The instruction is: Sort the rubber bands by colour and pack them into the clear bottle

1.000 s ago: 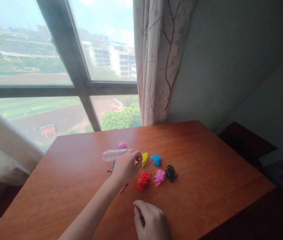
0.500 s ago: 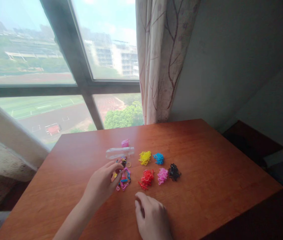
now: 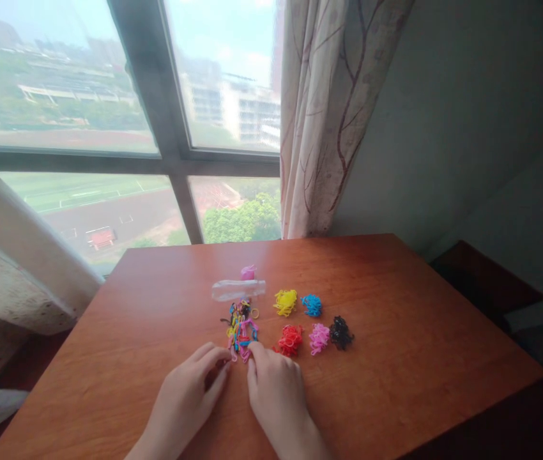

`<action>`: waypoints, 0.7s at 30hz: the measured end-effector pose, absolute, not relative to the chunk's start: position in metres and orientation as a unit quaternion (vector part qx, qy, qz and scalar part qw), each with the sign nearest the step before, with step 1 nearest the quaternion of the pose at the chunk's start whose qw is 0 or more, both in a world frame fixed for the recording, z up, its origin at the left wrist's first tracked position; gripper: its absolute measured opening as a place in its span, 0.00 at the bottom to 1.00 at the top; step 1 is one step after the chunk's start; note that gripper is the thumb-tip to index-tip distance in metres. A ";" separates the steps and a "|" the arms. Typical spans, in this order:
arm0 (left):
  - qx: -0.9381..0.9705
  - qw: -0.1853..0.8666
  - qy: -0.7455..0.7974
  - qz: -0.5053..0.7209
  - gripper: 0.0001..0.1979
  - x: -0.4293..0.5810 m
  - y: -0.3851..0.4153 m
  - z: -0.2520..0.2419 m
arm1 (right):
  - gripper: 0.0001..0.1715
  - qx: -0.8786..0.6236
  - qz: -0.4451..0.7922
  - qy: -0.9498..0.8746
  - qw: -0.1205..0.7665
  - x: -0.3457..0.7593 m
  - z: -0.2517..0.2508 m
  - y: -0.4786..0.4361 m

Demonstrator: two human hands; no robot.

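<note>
A mixed pile of small coloured rubber bands [image 3: 241, 329] lies on the wooden table in front of me. At its lower left edge is my left hand [image 3: 190, 393], thumb and forefinger nearly meeting in a pinch at a pink rubber band [image 3: 234, 355]. My right hand [image 3: 278, 386] reaches the pile's lower right edge with its fingers curled together; whatever its fingertips hold is hidden. Sorted heaps of red bands [image 3: 290, 340], yellow bands [image 3: 285, 302], blue bands [image 3: 312, 305], pink bands [image 3: 319, 338] and black bands [image 3: 341, 333] lie to the right.
Behind the mixed pile, a clear plastic bottle-shaped container [image 3: 237, 290] lies on its side. A small pink object [image 3: 248, 273] is just beyond it. The table [image 3: 372, 390] backs onto a window, with a curtain [image 3: 319, 128] on its right.
My left hand has drawn back from over the mixed pile to its near edge. The right hand has moved forward to the pile, beside the left. The view has shifted slightly.
</note>
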State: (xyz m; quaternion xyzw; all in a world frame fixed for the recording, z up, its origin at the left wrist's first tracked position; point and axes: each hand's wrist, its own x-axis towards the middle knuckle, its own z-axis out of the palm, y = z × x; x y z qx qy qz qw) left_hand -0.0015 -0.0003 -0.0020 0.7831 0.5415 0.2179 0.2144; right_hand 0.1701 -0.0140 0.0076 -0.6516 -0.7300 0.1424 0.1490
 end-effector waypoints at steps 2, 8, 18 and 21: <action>0.782 0.215 0.544 0.216 0.09 -0.002 -0.001 -0.002 | 0.11 -0.660 0.142 -0.725 0.134 0.171 0.009 -0.012; 0.786 0.209 0.540 0.216 0.10 -0.001 -0.002 -0.002 | 0.07 -0.671 0.152 -0.715 0.124 0.176 0.013 -0.011; 0.787 0.208 0.540 0.212 0.09 -0.002 -0.003 -0.004 | 0.08 -0.662 0.149 -0.701 0.218 0.192 0.003 -0.026; 0.788 0.212 0.536 0.217 0.09 -0.003 -0.003 -0.002 | 0.09 -0.666 0.133 -0.688 0.256 0.215 -0.001 -0.032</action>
